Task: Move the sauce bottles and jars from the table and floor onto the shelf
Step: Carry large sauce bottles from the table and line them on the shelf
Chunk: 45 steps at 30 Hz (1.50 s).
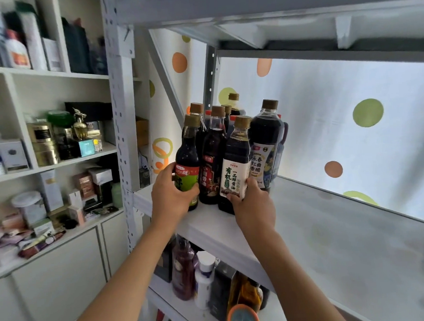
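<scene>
Nearest, the left hand [171,190] grips a green-label bottle [188,161] and the right hand [252,200] grips a white-label bottle [236,168], both standing at the shelf's [322,228] front left corner. The white-label bottle stands close to the shelf's front edge, so a careless release could tip it off. Between them stands a red-label bottle [209,160]; behind on the shelf, more bottles [267,142] crowd together, and a hard push could topple them like dominoes.

Eight sauce bottles [236,163], two hands [172,192].
</scene>
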Tool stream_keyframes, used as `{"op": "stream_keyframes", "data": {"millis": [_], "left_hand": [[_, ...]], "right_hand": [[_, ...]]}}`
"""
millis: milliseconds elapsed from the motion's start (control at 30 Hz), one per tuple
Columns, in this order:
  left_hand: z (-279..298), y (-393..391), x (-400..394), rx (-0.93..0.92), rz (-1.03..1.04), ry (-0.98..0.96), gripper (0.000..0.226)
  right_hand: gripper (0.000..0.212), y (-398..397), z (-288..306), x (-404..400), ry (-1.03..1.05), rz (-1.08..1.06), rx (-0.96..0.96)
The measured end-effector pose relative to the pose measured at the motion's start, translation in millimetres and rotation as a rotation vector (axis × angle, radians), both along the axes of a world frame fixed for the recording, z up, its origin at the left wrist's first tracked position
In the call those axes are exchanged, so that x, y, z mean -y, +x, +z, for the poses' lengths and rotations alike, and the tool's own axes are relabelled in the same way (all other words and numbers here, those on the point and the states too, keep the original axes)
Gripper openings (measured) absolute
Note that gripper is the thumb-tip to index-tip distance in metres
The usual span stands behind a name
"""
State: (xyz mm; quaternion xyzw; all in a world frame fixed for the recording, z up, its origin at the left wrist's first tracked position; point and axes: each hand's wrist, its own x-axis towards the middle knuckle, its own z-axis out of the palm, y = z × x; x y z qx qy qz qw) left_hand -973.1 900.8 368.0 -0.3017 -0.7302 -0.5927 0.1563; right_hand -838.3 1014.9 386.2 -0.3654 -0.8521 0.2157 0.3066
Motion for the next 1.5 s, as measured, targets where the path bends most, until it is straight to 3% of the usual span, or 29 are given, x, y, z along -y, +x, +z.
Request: {"op": "stream_keyframes", "data": {"millis": [200,600,733,900,1067,1167,1300,1400,1500], "left_hand": [[-4,-13,-11,-0.025,-0.006,-0.007,0.059],[-17,-16,-17,-0.058,-0.006,0.023,0.063],[-30,-20,-17,-0.017,-0.007,-0.058,0.059],[-42,-21,-18,0.040,0.094,-0.245,0.075],[-50,8,-2,0.122,0.134,-0.200,0.083],[-62,39,9,0.029,0.096,-0.256,0.064],[-88,75,26,-0.175,0.053,-0.482,0.058],[-104,113,50,-0.286,0.093,-0.619,0.056],[-110,151,87,-0.225,0.189,-0.615,0.050]], "right_hand": [[0.031,-6,-5,2,-0.012,-0.016,-0.015],[0.031,-6,-14,0,-0.004,-0.026,-0.091],[0.029,-5,-17,-1,0.010,-0.022,-0.103],[0.030,-3,-21,-4,-0.038,-0.015,-0.107],[0.023,11,-28,-5,-0.092,-0.014,0.018],[0.044,31,-33,18,-0.011,0.083,0.125],[0.053,64,-72,66,0.410,0.045,0.324],[0.057,84,-100,87,0.443,0.100,0.268],[0.058,110,-117,107,0.283,0.304,0.297]]}}
